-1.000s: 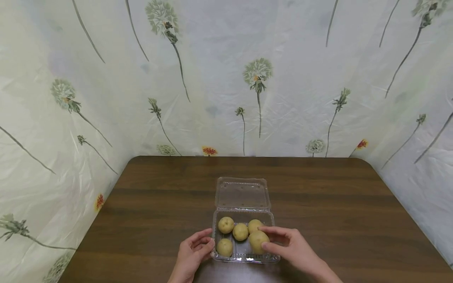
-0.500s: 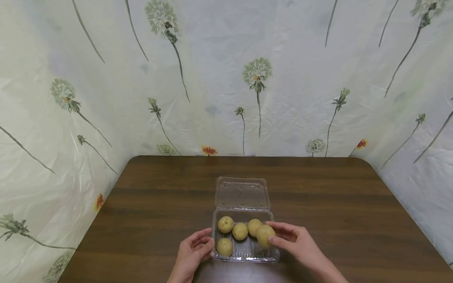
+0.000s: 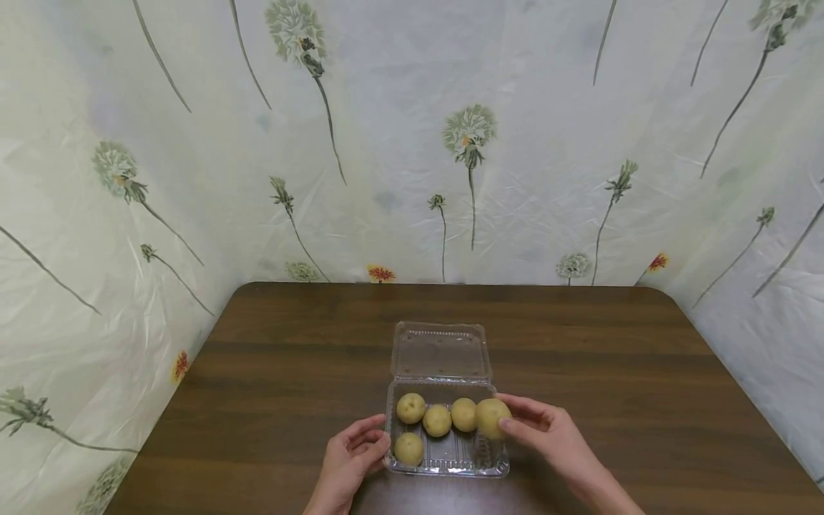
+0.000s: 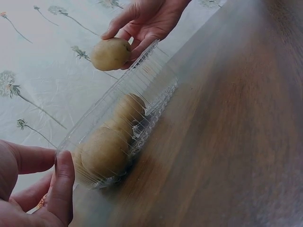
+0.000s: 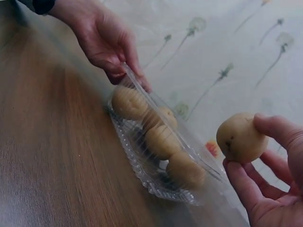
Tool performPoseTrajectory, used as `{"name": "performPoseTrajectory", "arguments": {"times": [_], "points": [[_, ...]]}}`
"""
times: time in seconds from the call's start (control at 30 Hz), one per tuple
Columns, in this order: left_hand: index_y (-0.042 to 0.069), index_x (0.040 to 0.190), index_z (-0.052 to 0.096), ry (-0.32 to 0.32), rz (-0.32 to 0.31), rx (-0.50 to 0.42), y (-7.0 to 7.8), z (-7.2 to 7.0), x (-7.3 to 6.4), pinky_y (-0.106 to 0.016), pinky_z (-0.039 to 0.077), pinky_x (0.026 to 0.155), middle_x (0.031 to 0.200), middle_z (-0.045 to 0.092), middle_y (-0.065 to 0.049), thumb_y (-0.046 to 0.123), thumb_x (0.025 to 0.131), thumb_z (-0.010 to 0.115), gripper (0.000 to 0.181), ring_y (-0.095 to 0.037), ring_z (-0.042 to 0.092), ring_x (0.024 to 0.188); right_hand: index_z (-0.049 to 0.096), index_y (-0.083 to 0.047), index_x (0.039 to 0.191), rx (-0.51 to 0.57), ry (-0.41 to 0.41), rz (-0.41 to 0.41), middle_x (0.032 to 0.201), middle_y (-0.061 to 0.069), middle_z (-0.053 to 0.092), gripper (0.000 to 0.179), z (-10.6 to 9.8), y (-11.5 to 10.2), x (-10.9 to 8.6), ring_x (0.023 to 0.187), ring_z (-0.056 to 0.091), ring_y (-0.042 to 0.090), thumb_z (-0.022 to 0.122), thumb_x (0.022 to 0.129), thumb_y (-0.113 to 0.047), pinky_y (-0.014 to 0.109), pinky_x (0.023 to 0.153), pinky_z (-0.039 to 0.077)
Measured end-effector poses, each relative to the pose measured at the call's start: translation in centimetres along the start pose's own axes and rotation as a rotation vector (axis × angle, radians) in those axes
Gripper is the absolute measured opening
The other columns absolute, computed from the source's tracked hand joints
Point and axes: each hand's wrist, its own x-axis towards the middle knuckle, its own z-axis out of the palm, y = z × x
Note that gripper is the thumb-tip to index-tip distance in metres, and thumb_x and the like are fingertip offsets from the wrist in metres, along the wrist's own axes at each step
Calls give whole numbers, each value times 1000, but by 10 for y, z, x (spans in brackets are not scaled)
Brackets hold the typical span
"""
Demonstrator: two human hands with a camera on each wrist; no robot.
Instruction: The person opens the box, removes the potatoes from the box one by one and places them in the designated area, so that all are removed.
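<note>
A clear plastic clamshell container (image 3: 444,468) stands on the table with several yellow potatoes in it, such as one potato (image 3: 408,449) at its near left corner. My left hand (image 3: 350,454) pinches the container's left rim between thumb and fingers, seen close in the left wrist view. Between thumb and fingertips, my right hand (image 3: 550,433) grips another potato (image 5: 242,137), a round one with small dark spots. That held potato is raised over the container's right end, above the rim in both wrist views.
The container's hinged lid (image 3: 440,354) lies back, away from me. A dark brown wooden table (image 3: 309,336) carries everything. Behind it and at both sides hangs a pale curtain (image 3: 386,179) printed with dandelions.
My right hand has lifted the potato up and to the right, from the container's front right part to over its right edge. The left hand stays at the left rim.
</note>
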Motion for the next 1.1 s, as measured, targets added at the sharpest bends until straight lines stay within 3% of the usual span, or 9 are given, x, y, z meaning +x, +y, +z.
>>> {"name": "performPoseTrajectory", "arguments": {"times": [0.37, 1.1], "points": [[-10, 130, 54, -6, 6, -4, -2, -1, 1, -23, 55, 68, 92, 62, -3, 4, 90, 69, 45, -9, 61, 78, 56, 2, 135, 92, 91, 80, 122, 12, 64, 50, -10, 5, 7, 105, 64, 16, 71, 90, -14, 28, 87, 53], [-10, 131, 53, -9, 1, -16, 0, -1, 0, -23, 55, 68, 93, 62, -4, 3, 89, 71, 48, -9, 61, 78, 51, 5, 138, 140, 136, 89, 126, 14, 59, 53, -27, 18, 17, 107, 63, 15, 69, 93, -16, 28, 90, 51]]}}
